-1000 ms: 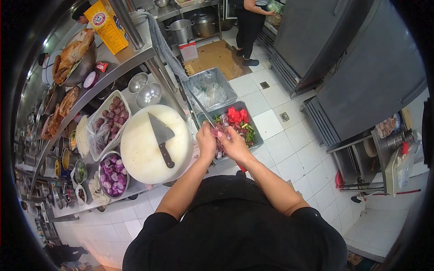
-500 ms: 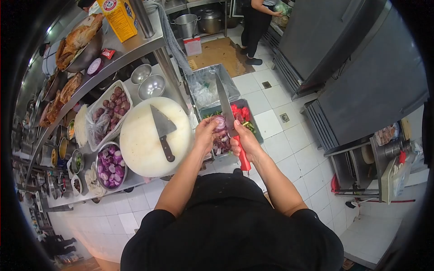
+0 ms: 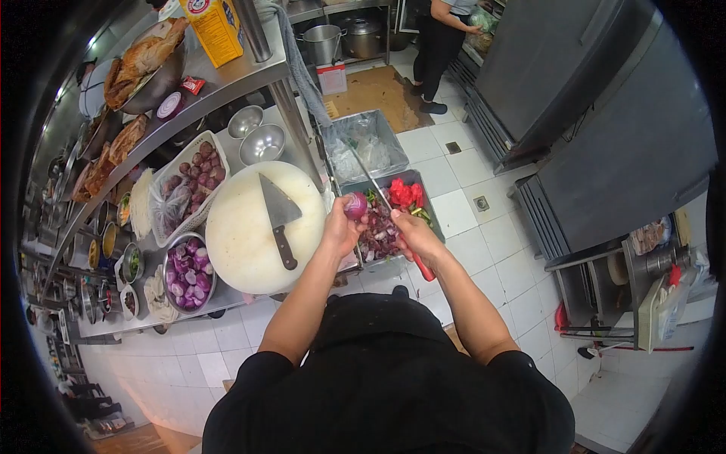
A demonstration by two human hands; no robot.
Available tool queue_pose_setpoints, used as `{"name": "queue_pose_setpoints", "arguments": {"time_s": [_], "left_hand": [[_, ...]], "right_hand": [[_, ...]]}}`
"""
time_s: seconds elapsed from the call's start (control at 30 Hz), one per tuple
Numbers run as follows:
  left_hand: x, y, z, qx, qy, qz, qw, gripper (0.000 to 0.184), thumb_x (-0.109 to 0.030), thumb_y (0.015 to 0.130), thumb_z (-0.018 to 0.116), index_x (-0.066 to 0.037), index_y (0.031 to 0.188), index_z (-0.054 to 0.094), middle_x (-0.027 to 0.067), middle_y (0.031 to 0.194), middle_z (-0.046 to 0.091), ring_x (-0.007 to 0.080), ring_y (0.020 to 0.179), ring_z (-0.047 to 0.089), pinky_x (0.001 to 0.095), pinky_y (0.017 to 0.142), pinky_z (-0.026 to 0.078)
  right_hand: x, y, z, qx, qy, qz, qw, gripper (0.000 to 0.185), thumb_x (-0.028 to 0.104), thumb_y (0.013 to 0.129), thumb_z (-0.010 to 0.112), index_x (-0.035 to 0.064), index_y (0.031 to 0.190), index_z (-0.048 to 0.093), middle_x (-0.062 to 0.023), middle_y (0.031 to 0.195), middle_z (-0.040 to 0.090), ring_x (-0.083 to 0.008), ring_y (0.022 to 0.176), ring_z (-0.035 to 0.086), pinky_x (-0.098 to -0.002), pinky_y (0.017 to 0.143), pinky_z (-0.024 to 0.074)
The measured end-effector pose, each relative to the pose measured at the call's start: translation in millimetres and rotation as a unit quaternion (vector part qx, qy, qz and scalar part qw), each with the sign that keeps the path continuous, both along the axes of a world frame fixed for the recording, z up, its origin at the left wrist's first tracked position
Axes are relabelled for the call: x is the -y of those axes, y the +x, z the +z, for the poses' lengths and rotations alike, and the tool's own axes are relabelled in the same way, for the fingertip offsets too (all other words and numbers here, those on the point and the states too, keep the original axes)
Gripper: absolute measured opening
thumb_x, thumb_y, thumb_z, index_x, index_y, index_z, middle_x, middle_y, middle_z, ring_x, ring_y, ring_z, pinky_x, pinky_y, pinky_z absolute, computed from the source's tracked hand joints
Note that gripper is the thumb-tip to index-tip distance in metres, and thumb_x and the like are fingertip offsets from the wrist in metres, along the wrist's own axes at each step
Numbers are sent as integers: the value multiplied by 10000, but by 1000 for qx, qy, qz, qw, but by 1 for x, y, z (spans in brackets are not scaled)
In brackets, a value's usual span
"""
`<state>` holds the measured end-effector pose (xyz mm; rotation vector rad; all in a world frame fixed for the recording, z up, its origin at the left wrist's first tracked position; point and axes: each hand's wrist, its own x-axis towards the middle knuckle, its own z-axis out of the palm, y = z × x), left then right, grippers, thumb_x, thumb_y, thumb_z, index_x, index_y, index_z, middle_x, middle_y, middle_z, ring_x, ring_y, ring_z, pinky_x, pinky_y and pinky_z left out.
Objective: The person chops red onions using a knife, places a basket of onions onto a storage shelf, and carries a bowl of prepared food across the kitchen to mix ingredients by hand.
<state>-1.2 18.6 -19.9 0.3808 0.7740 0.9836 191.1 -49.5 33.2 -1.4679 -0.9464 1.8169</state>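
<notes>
A red onion (image 3: 355, 206) is in the fingers of my left hand (image 3: 339, 229), its purple outer side turned up. My right hand (image 3: 418, 239) grips the red handle of a long knife (image 3: 370, 176), whose blade points forward and is seen nearly edge-on, just right of the onion. Beneath both hands stands a grey bin (image 3: 429, 206) holding onion scraps, red pieces and green trimmings. To the left, a second, wide-bladed knife (image 3: 280, 208) with a dark handle lies on a round white cutting board (image 3: 234, 250).
A steel bowl of peeled purple onions (image 3: 187, 276) and a white basket of unpeeled onions (image 3: 200, 178) stand left of the board. Beyond the bin is another bin lined with clear plastic (image 3: 367, 144). A person (image 3: 439, 45) stands by the grey refrigerators (image 3: 560, 76).
The onion has turned from its cut, ringed face to its purple outer side. The knife blade has rolled from its flat side to nearly edge-on. The view has shifted slightly.
</notes>
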Motion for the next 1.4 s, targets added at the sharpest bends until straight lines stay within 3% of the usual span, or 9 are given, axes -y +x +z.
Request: {"name": "queue_pose_setpoints", "arguments": {"time_s": [0.13, 0.23, 0.33, 0.47, 0.53, 0.87, 1.13, 1.23, 1.4], "left_hand": [[6, 6, 2, -34, -12, 10, 999, 268, -346, 977, 431, -107, 1014, 546, 52, 784, 598, 158, 599, 502, 295, 513, 361], [14, 12, 18, -59, -12, 30, 998, 298, -373, 988, 400, -118, 986, 554, 36, 753, 592, 146, 570, 479, 286, 491, 336], [14, 11, 16, -66, -9, 30, 997, 330, -398, 998, 376, -127, 962, 562, 26, 739, 590, 129, 538, 457, 272, 461, 311], [11, 10, 11, -28, -33, -19, 999, 409, -468, 1044, 299, -163, 978, 562, -20, 742, 585, 82, 536, 484, 236, 426, 306], [11, 11, 17, -15, -49, -27, 998, 410, -465, 1044, 305, -164, 962, 570, -18, 744, 593, 82, 528, 490, 233, 408, 295], [12, 7, 17, 66, -45, -60, 995, 324, -415, 989, 457, -147, 866, 590, -24, 637, 512, 76, 431, 379, 220, 363, 253], [12, -8, 7, 74, -44, -117, 989, 332, -418, 952, 470, -106, 890, 563, 16, 644, 506, 87, 459, 413, 225, 393, 291], [17, -9, 14, 75, -16, -157, 985, 306, -396, 932, 531, -109, 1015, 599, 22, 729, 561, 113, 513, 479, 233, 436, 351], [24, -6, 27, -4, 37, -116, 993, 446, -289, 885, 603, -105, 1284, 531, 51, 965, 613, 158, 693, 597, 255, 565, 493]], "right_hand": [[8, -18, -5, 57, 163, 15, 985, 679, 382, 996, 535, 80, 1535, 252, 24, 597, 455, -70, 466, 404, -252, 417, 310], [9, -24, -12, 119, 253, 31, 960, 665, 364, 996, 543, 81, 1531, 268, 22, 613, 457, -69, 484, 416, -252, 424, 310], [11, -20, 5, 129, 162, 64, 976, 743, 453, 948, 575, 61, 1516, 299, -155, 891, 657, -181, 760, 615, -329, 721, 500], [11, -22, 5, 113, 143, 66, 981, 738, 458, 952, 569, 67, 1517, 298, -174, 979, 677, -189, 788, 628, -352, 750, 505], [12, -26, 5, 123, 266, 36, 955, 678, 392, 984, 551, 120, 1538, 270, -32, 700, 567, -112, 582, 511, -280, 565, 441], [15, -25, 12, 301, 325, 85, 892, 553, 367, 968, 564, 216, 1478, 415, -167, 791, 651, -197, 633, 611, -344, 668, 501], [3, -7, 9, -33, 184, -52, 981, 498, 372, 1027, 486, 101, 1443, 459, 50, 744, 525, -42, 516, 435, -225, 447, 347], [-4, -3, 7, -2, 195, -67, 979, 530, 435, 1039, 415, 127, 1470, 419, 37, 521, 409, -62, 405, 372, -241, 371, 294], [-6, -1, 7, 6, 196, -62, 979, 554, 449, 1035, 419, 109, 1472, 410, 38, 526, 408, -63, 400, 366, -240, 377, 296]]}}
